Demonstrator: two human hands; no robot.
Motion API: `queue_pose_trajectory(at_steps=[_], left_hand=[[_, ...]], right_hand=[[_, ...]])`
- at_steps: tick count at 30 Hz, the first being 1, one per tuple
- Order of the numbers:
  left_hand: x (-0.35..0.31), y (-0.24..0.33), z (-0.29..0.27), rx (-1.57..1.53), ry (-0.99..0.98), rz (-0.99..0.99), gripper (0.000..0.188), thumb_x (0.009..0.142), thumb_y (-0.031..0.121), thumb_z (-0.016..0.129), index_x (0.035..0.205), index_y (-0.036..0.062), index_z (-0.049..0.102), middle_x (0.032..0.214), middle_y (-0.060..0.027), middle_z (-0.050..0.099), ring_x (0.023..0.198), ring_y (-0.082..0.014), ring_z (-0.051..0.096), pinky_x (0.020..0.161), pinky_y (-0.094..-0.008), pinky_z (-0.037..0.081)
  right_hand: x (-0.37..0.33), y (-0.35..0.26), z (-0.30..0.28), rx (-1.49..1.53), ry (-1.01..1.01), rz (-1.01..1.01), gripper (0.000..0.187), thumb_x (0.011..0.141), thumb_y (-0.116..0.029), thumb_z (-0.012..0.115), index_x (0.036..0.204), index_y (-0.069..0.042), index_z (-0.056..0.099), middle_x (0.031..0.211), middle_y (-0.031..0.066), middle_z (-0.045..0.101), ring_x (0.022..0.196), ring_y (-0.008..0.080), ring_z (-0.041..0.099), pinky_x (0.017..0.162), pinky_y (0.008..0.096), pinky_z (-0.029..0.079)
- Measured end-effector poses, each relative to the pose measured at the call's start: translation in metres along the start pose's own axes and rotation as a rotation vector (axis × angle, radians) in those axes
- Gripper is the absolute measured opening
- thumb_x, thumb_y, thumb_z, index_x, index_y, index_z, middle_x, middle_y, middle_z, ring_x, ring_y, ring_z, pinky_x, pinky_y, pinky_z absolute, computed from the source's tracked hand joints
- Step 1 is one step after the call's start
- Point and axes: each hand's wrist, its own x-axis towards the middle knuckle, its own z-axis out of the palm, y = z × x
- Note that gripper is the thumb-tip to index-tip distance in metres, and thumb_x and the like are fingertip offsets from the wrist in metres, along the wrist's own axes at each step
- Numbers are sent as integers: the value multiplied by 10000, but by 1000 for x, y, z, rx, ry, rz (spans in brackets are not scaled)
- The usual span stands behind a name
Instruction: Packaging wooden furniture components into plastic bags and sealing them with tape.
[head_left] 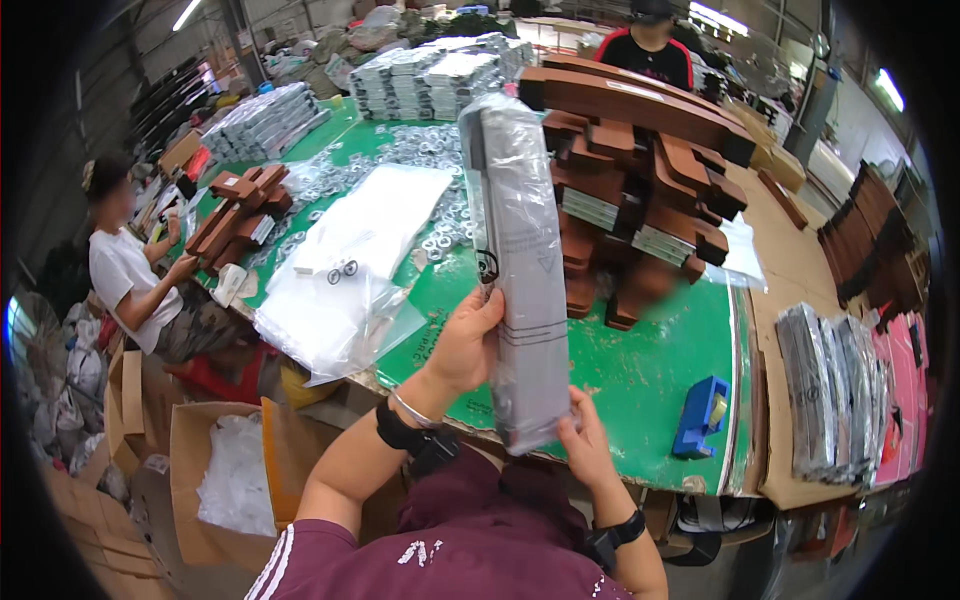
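Note:
A long, flat grey piece in a clear plastic bag [525,270] stands nearly upright before me, above the green table [620,400]. My left hand [468,345] is closed round its left edge at about mid-height, thumb on the front. Lower down, my right hand [588,440] grips the bottom right corner between thumb and fingers. Left of the bag lies a stack of clear plastic bags [350,250] with a small printed mark. Behind and to the right, brown wooden-looking parts [650,190] with metal plates are piled up. What the bag holds inside cannot be made out exactly.
A blue tape dispenser [702,418] stands near the table's right front. Metal rings [440,225] lie scattered beyond the bags, with stacked silver packs [430,80] behind. Wrapped grey packs [815,390] stand at right. One person [135,260] handles brown parts at left; another [648,50] is opposite.

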Motion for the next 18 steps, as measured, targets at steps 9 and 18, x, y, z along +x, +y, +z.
queue_pose_trajectory(at_steps=[9,18], left_hand=[[-15,2,12,-5,224,33,477,982,209,614,1329,42,331,1181,-60,557,1056,-153,579,916,-340,508],[-21,30,-4,114,294,14,604,981,425,582,1398,74,324,1239,-74,564,1110,-211,581,956,-416,494]], right_hand=[[-10,-12,12,571,-162,315,565,980,-329,579,1395,22,427,1297,110,580,1182,211,563,1010,355,443],[-22,-4,13,970,-219,541,628,979,-499,405,1278,36,540,787,171,612,601,222,565,526,338,467]])
